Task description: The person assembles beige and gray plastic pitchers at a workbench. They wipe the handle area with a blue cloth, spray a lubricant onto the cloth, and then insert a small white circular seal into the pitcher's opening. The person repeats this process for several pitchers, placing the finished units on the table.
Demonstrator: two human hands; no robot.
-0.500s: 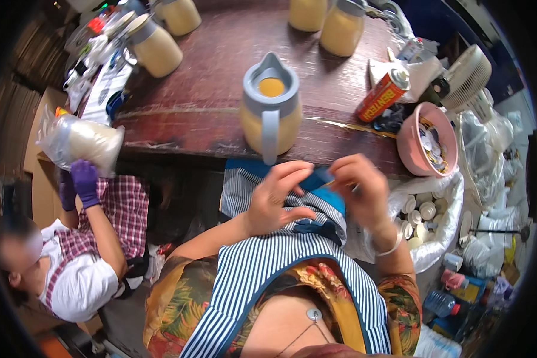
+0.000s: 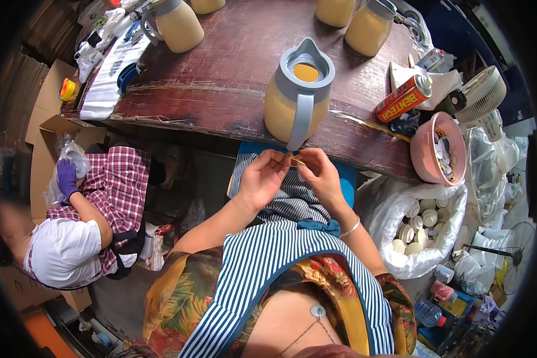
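A person's left hand and right hand meet over a striped apron just below the bench edge; fingers of both are pinched together on a thin yellow band stretched between them; a grey-lidded jug of yellow liquid stands on the bench directly above; an orange spray can lies to the right, beside a pink bowl; a white sack of caps sits lower right; a seated co-worker's purple-gloved hand grips a clear bag at left.
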